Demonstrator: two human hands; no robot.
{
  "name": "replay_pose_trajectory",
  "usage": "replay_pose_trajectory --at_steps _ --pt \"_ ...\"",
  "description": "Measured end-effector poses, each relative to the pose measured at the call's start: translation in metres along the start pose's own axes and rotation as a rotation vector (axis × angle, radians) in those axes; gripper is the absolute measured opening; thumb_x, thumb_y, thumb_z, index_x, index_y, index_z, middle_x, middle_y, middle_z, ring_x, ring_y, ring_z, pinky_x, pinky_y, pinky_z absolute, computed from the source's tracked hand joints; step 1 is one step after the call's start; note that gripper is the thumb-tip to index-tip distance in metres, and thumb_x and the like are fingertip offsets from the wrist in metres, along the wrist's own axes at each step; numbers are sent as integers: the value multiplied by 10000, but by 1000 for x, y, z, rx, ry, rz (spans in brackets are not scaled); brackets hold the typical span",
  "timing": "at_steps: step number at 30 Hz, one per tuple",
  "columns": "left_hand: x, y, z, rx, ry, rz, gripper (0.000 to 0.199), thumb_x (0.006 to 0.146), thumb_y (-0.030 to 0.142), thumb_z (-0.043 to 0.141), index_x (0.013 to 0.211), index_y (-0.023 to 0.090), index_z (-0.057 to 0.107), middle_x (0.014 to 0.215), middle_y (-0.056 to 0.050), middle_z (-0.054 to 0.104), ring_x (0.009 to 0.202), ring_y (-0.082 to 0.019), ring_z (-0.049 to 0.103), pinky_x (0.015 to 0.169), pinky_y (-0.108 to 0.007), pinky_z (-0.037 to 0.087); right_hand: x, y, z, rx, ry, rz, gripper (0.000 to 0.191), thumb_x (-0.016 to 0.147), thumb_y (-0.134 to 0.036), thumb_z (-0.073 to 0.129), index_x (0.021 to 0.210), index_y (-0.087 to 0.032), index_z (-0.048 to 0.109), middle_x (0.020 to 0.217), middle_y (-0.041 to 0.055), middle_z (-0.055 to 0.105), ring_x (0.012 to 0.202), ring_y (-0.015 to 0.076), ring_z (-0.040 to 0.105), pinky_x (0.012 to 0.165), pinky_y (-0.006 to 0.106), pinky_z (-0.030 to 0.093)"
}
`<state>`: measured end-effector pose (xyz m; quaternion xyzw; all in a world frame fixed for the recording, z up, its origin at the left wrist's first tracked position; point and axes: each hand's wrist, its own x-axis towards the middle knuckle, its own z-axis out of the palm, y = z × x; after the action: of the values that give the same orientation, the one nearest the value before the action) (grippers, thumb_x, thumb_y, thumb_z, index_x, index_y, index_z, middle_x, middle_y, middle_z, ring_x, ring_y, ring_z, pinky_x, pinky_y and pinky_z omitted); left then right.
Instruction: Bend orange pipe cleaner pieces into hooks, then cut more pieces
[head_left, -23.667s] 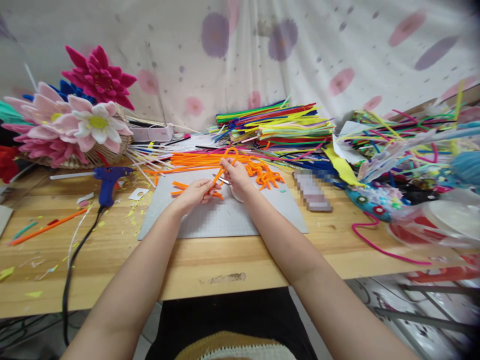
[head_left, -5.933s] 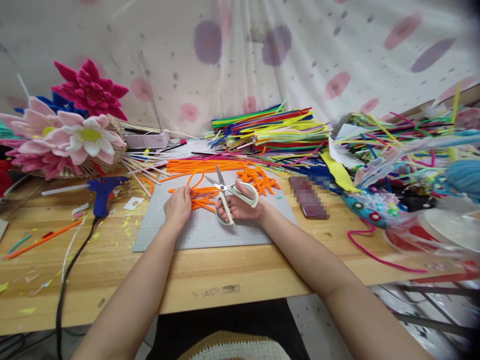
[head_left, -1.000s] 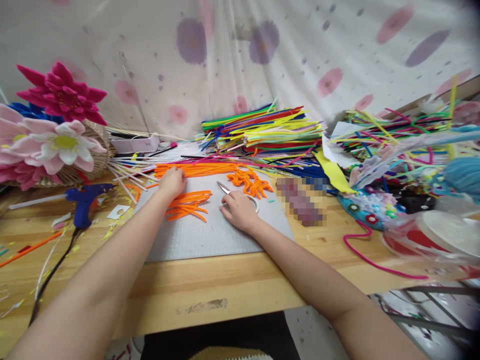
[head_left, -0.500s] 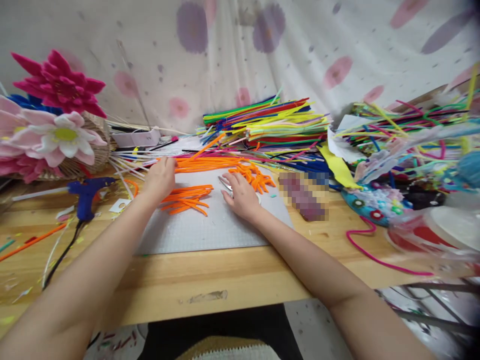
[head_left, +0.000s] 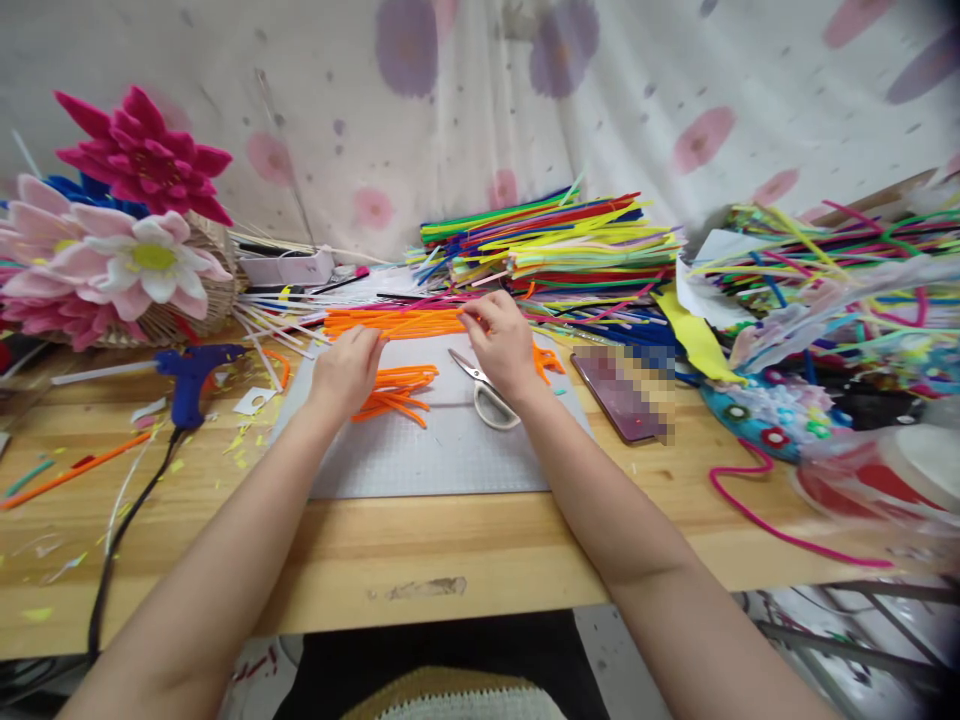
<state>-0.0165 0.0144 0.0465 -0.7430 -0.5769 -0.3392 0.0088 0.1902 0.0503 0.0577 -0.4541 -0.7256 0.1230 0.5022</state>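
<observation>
Over the far part of the grey cutting mat (head_left: pixel 427 465), my left hand (head_left: pixel 345 372) has its fingers pinched on an orange pipe cleaner. My right hand (head_left: pixel 501 342) pinches at its other side, thumb and fingertips together. Just behind lies a bundle of long orange pipe cleaners (head_left: pixel 420 323), so the single stem is hard to separate from it. Shorter orange pipe cleaners (head_left: pixel 396 385) lie in a heap beside my left hand. Scissors (head_left: pixel 491 405) with pale handles rest partly under my right wrist. Bent orange pieces (head_left: pixel 549 362) are mostly hidden behind the right hand.
A blue glue gun (head_left: pixel 191 380) with its cord lies left, near fuzzy flowers (head_left: pixel 154 255). Colourful pipe cleaner bundles (head_left: pixel 555 240) are stacked at the back. A phone (head_left: pixel 615 400), decorated blue item (head_left: pixel 780 410) and plastic tub (head_left: pixel 885 475) are on the right.
My right hand has left the scissors and moved up to the orange pipe cleaners near my left hand. The scissors now show on the mat. The view has shifted slightly left.
</observation>
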Motion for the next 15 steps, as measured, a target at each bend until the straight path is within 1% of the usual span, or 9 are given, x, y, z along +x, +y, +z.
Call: replay_pose_trajectory --at_steps 1,2,4,5,6,7,9,12,15 --pt "-2 2 2 -109 -17 -80 243 867 325 365 831 180 557 831 -65 589 839 -183 547 785 -322 430 1 -1 1 128 12 53 125 798 -261 535 791 -177 627 825 38 550 765 138 517 712 282 423" --pt "-4 4 6 -247 -34 -169 255 867 338 363 816 181 558 782 -49 583 785 -166 551 756 -306 439 0 -2 4 269 -11 117 133 783 -295 552 775 -179 618 792 23 547 721 125 520 678 271 432" --pt "-8 13 16 -614 -57 -382 286 859 393 373 816 176 555 716 -28 570 683 -137 555 667 -272 458 -3 -5 13 554 -143 260 193 735 -374 596 746 -181 592 706 -6 538 630 104 517 610 255 446" --pt "-10 17 21 -798 -86 -467 283 841 417 408 813 173 548 735 -28 581 670 -132 565 641 -266 467 -5 -7 18 676 -235 324 231 702 -404 621 738 -180 581 673 -19 535 594 96 516 588 250 453" --pt "-13 22 27 -948 -97 -525 276 823 429 444 813 171 541 771 -30 596 681 -130 581 639 -266 478 -8 -8 23 763 -311 374 262 670 -421 646 729 -178 571 653 -28 536 573 88 517 577 246 459" --pt "-15 25 31 -1036 -118 -570 272 808 436 472 813 172 538 784 -29 607 680 -133 593 625 -267 486 -10 -9 27 818 -363 409 285 644 -430 665 720 -174 565 643 -33 541 563 82 522 573 241 466" --pt "-19 30 37 -1124 -173 -626 267 790 434 509 838 173 538 798 -31 625 679 -143 615 610 -279 502 -14 -10 33 869 -389 453 310 613 -431 686 710 -167 558 639 -38 552 562 74 535 582 234 480" --pt "-25 30 39 -1162 -244 -667 277 787 422 527 907 173 539 780 -35 641 649 -145 630 589 -289 520 -17 -10 36 906 -327 481 320 598 -423 696 725 -167 552 621 -51 548 553 69 545 589 233 497" --pt "-28 26 39 -1191 -277 -674 285 783 409 543 929 165 544 762 -38 644 627 -135 629 576 -274 525 -16 -9 37 927 -288 487 324 590 -412 703 737 -170 545 607 -60 541 538 68 548 575 233 502"
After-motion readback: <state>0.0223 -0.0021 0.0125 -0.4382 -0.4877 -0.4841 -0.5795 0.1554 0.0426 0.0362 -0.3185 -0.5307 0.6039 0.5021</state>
